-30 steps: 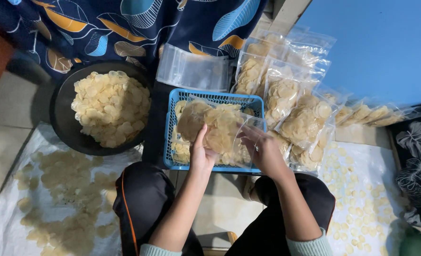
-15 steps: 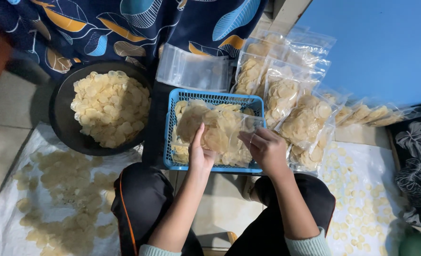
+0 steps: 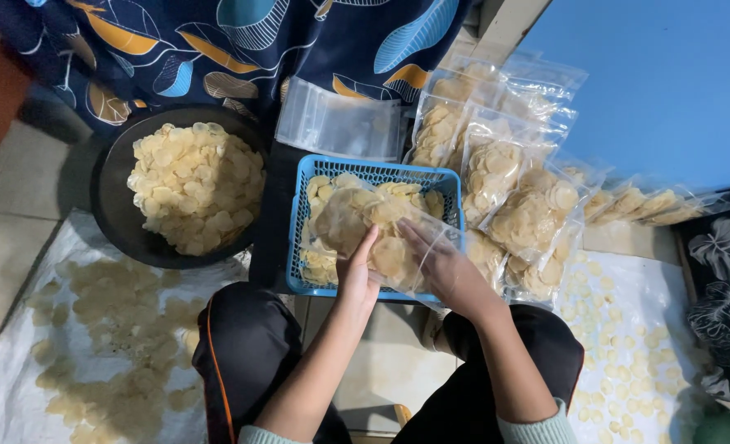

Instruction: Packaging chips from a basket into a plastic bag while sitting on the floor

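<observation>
At the far left we see loose pale chips (image 3: 106, 329) strewn over a white sheet (image 3: 3, 395) on the floor; above them a black pan (image 3: 114, 214) is heaped with the same round chips, near the work yet clear of our reach; moving right, our left hand (image 3: 357, 275) has its grip spread flat against the near side of the clear bag of chips (image 3: 373, 234), fingers pointing up and pressing rather than pinching; the bag lies over the blue basket (image 3: 299, 247), which holds more chips beneath it; our right hand (image 3: 443, 267) has its grip laid across the bag's right end, fingers extended over the film, and whether the thumb nips the edge underneath we cannot tell; we judge the bag light, limp and slippery, its contents brittle and quick to crack under a squeeze, so it is best taken by the empty film at the mouth or cradled from below with both palms; an empty stack of clear bags (image 3: 336, 127) lies behind the basket; to the right, filled bags (image 3: 505, 189) crowd just beside the basket rim and would be brushed by any sideways sweep; further right another white sheet (image 3: 653, 312) carries more scattered chips.
</observation>
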